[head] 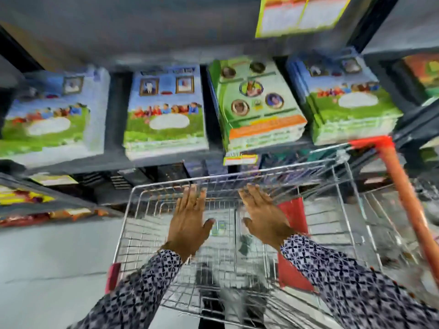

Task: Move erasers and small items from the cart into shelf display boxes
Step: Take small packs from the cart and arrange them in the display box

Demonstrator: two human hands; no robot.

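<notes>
Cart (237, 179): wire-mesh basket of bright metal rod, rectangular, standing on a pale floor (47, 257) directly before the shelving. Its long axis runs from the viewer toward the shelves, far rim nearest them. Red plastic corner guard (113, 276) on the near left; red panel (293, 245) against the right wall of the basket.

Small item (218, 227): a pale green-and-white packet low in the basket, between the two hands; blurred, so its kind and long axis cannot be told. A dark object (245, 243) lies just beside it, likewise indistinct.

Left hand (190, 219): palm down over the basket, fingers spread apart and extended toward the far rim, gripping nothing. Patterned dark-and-white sleeve (133, 293).

Right hand (263, 214): palm down, fingers splayed and extended the same way, empty, thumb turned inward toward the packet. Whether either hand's fingertips touch the far rim cannot be told.

Orange handle (403, 198): a rounded orange bar at the right, slanting from the shelf edge down toward the viewer.

Shelf (118, 162): dark metal. Four flat stacks of printed booklets (166, 110), glossy covers in blue, green and orange, lying side by side with gaps between. A yellow-and-white price tag (240, 159) is fixed to the shelf edge.
</notes>
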